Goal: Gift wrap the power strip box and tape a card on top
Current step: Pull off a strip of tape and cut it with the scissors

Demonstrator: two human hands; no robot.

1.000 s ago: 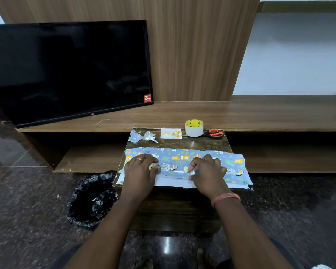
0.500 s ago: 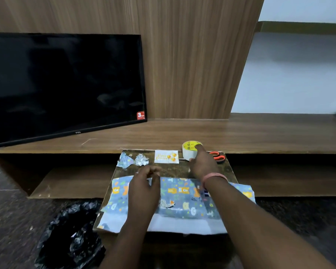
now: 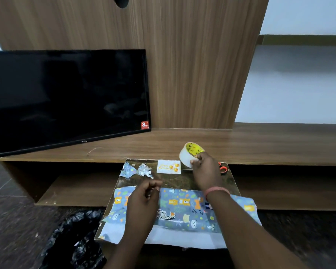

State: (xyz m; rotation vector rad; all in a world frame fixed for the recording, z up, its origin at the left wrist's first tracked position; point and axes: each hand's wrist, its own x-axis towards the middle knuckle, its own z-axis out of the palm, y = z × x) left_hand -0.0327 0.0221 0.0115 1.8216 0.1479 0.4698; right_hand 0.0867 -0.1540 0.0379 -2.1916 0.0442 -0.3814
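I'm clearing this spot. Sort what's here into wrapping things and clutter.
For the job:
tape roll, held in the right hand
wrapping paper over the box
card
scissors

Lying about:
paper scraps
television
black bin bag

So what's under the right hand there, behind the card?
The right hand grips the tape roll, lifted off the table. Beneath the hand, orange scissor handles peek out beside the card; the blades are hidden by the hand.
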